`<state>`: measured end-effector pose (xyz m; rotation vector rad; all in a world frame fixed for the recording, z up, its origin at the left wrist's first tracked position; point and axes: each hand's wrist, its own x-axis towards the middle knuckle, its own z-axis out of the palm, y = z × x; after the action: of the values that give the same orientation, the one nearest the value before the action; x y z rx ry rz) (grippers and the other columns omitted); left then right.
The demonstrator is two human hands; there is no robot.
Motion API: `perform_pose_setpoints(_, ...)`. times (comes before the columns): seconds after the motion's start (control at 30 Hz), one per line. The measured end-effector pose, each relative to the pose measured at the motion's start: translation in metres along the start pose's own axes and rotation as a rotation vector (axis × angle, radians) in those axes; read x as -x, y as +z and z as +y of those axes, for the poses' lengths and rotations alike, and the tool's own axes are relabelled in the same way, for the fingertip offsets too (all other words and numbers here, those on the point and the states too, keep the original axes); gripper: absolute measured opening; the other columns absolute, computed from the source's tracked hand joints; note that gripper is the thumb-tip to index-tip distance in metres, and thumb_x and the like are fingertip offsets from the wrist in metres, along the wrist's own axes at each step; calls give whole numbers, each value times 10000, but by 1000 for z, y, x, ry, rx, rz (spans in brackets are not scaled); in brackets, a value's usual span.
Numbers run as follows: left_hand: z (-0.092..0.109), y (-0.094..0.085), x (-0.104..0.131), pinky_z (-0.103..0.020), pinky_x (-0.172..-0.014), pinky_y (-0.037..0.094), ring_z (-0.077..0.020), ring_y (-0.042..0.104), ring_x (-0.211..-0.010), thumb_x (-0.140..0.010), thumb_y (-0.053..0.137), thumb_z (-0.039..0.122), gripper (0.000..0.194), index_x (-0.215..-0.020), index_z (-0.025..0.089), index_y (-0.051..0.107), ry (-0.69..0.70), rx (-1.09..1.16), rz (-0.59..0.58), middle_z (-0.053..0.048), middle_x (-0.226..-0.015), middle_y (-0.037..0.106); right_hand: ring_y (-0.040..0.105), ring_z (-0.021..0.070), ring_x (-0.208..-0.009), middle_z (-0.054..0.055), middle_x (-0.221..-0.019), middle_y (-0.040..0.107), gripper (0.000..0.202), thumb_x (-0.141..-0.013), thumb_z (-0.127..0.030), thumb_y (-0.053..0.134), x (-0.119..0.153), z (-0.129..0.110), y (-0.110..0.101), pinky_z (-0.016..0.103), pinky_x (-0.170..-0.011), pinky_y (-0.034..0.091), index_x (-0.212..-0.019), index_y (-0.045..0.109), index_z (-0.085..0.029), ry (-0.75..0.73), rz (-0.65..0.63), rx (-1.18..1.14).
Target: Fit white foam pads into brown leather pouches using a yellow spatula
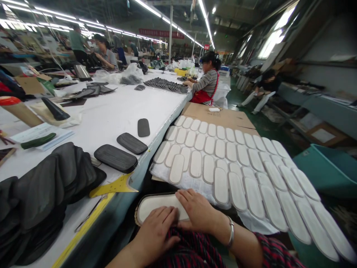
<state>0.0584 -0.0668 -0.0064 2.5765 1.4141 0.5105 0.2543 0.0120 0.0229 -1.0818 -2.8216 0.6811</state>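
Observation:
A white oval pad point(152, 208) with a dark edge lies in front of my lap, below the table's front edge. My left hand point(158, 229) rests on its near side, the fingers lying close together over the white surface. From the right, my right hand point(196, 212) lies over the pad's right end, fingers flat on it and the thumb toward me. Beyond my hands, rows of similar white oval pads point(195, 163) are spread on a cloth-covered board. Part of the pad is hidden under both hands.
The white table point(111, 111) carries overlapping dark pieces point(47, 186), three separate dark pads point(115, 158), a yellow bracket point(114, 187) and a cucumber point(38, 141). A person in a red apron point(205, 83) works at its far right. A teal bin point(329, 167) stands right.

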Motion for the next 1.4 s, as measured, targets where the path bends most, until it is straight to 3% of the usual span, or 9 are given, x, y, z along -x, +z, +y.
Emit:
perform_pose_setpoints(0.1, 3, 7, -12, -416, -891, 435, -273, 516, -1055, -669, 669, 482, 663, -1243, 215, 471, -60, 15, -186, -80, -1200, 577, 265, 321, -1284, 148, -1436, 261, 936, -646, -599, 640, 8, 8, -6, 472, -1041, 259, -1385, 271, -159, 46, 10, -306)
perform_pose_setpoints(0.2, 10, 14, -16, -443, -919, 402, -300, 480, -1105, -657, 675, 491, 722, -1285, 223, 441, -90, -17, -256, -101, -1253, 541, 183, 247, -1342, 110, -1485, 137, 773, -802, -577, 486, 21, 19, -9, 441, -1063, 226, -1413, 176, -218, 129, 128, -695)
perform_pose_setpoints(0.4, 26, 17, -27, -525, -855, 383, -342, 479, -1072, -630, 739, 335, 828, -1351, 330, 332, -82, -181, -296, -124, -1238, 531, 202, 252, -1338, 84, -1469, 182, 600, -853, -510, 465, 47, 31, -3, 425, -915, 428, -1367, 226, -313, 301, 446, -1256)
perform_pose_setpoints(0.53, 28, 15, -37, -491, -804, 391, -334, 481, -1034, -656, 715, 352, 741, -1317, 372, 379, -89, -185, -350, -110, -1211, 534, 391, 242, -1219, 110, -1310, 394, 477, -827, -480, 503, 56, 36, 3, 379, -847, 488, -1226, 393, -244, 554, 610, -1279)
perform_pose_setpoints(0.67, 30, 12, -42, -484, -805, 381, -326, 476, -1023, -678, 684, 413, 688, -1302, 387, 398, -106, -180, -375, -104, -1192, 535, 565, 180, -903, 42, -958, 539, 289, -769, -420, 565, 56, 45, 22, 313, -706, 519, -934, 499, -192, 726, 538, -1207)
perform_pose_setpoints(0.77, 38, 10, -43, -495, -855, 354, -332, 450, -1078, -668, 700, 406, 679, -1288, 385, 423, -184, -209, -365, -106, -1226, 519, 545, 121, -680, -11, -748, 526, 225, -740, -376, 589, 53, 54, 42, 249, -576, 481, -781, 481, -183, 781, 441, -1313)
perform_pose_setpoints(0.9, 47, 11, -44, -490, -890, 336, -328, 442, -1111, -653, 724, 376, 681, -1274, 385, 444, -272, -219, -375, -111, -1244, 513, 485, 91, -532, -27, -637, 509, 243, -738, -395, 595, 47, 59, 59, 222, -496, 411, -725, 482, -180, 701, 291, -1530)
perform_pose_setpoints(1.07, 48, 14, -46, -517, -897, 323, -352, 434, -1123, -640, 732, 377, 702, -1279, 379, 441, -277, -212, -376, -130, -1257, 502, 429, 84, -491, -40, -595, 469, 251, -725, -376, 634, 43, 60, 68, 214, -481, 356, -683, 467, -194, 571, 272, -1767)
perform_pose_setpoints(1.4, 46, 15, -50, -543, -885, 316, -380, 425, -1123, -625, 734, 396, 728, -1287, 368, 434, -270, -177, -421, -153, -1260, 486, 436, 84, -565, -42, -628, 447, 325, -688, -379, 702, 45, 61, 81, 218, -573, 371, -703, 445, -181, 467, 305, -1938)
